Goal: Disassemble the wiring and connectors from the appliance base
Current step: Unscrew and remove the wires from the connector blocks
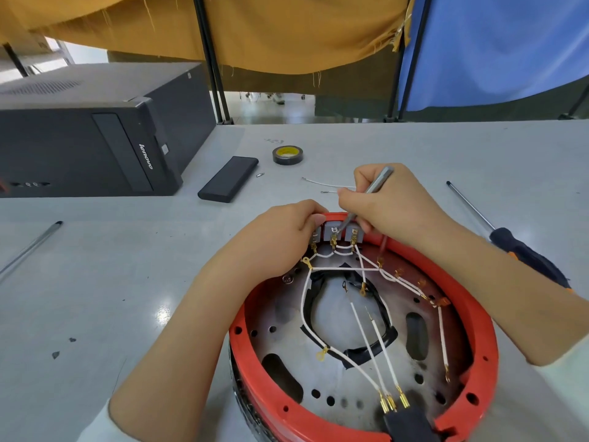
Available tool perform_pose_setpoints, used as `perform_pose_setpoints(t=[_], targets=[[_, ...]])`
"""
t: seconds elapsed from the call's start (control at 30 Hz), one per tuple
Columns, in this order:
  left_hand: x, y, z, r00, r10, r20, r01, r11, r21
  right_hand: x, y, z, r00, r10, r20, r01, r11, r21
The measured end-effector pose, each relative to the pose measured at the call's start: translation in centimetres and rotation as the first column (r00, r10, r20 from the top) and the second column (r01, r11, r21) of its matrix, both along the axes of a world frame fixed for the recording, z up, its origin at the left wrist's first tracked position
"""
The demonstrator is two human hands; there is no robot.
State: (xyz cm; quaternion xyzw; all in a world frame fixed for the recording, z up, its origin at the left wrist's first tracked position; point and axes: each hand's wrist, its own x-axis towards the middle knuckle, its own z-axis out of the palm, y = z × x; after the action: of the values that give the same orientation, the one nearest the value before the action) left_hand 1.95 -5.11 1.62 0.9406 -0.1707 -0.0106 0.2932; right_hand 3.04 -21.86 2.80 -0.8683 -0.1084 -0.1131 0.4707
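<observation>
Head view: round red-rimmed base [271, 378]; thin metal tool [376, 183] on grey connectors [338, 232].

The scene is bright and evenly lit, with soft, diffuse light. A small white glare spot sits on the grey table [95, 282] at left of centre, hinting at an overhead lamp. Shadows are faint and short, lying close under the forearms at the bottom of the frame. The upper left corner is overexposed, nearly white. Wide-angle distortion bends straight lines: the table's far edge curves, and the black poles in the upper part of the frame lean outward. The centre is reasonably sharp; fine detail softens toward the corners, and the far background under the hanging cloth is blurry.
</observation>
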Motion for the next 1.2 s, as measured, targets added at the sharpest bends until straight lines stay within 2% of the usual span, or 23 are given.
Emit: perform_pose_setpoints(t=[0.27, 0.4, 0.47, 0.6, 0.7, 1.0, 1.2], targets=[[-0.1, 0.0, 0.1, 1.000, -0.001, -0.019, 0.001, 1.000, 0.020, 0.7, 0.0, 0.0, 0.999, -0.011, -0.046, 0.012, 1.000, 0.023], [0.0, 0.1, 0.1, 1.000, 0.001, -0.019, -0.001, 1.000, 0.009, 1.0, 0.3, 0.1, 0.998, -0.015, -0.066, 0.010, 0.998, -0.064], [-0.1, 0.1, 0.0, 1.000, 0.006, -0.017, -0.005, 1.000, 0.007, 0.6, 0.4, 0.0, 1.000, -0.029, -0.006, 0.028, 0.993, -0.114], [-0.2, 0.1, 0.1, 1.000, -0.013, -0.020, 0.013, 1.000, -0.026, -0.3, -0.1, -0.2, 0.986, -0.085, 0.142, 0.080, 0.996, 0.044], [-0.2, 0.1, 0.2, 1.000, -0.014, -0.012, 0.014, 1.000, -0.020, -0.6, 0.1, -0.2, 0.984, -0.064, 0.166, 0.071, 0.997, -0.035], [-0.3, 0.2, 0.2, 1.000, -0.017, -0.017, 0.017, 1.000, -0.024, -0.9, 0.2, 0.3, 0.991, -0.048, 0.124, 0.052, 0.998, -0.024], [-0.4, 0.2, 0.1, 1.000, 0.002, -0.025, -0.003, 0.999, -0.048, -1.8, -1.3, 1.3, 0.999, -0.012, -0.051, 0.014, 0.999, 0.033]])
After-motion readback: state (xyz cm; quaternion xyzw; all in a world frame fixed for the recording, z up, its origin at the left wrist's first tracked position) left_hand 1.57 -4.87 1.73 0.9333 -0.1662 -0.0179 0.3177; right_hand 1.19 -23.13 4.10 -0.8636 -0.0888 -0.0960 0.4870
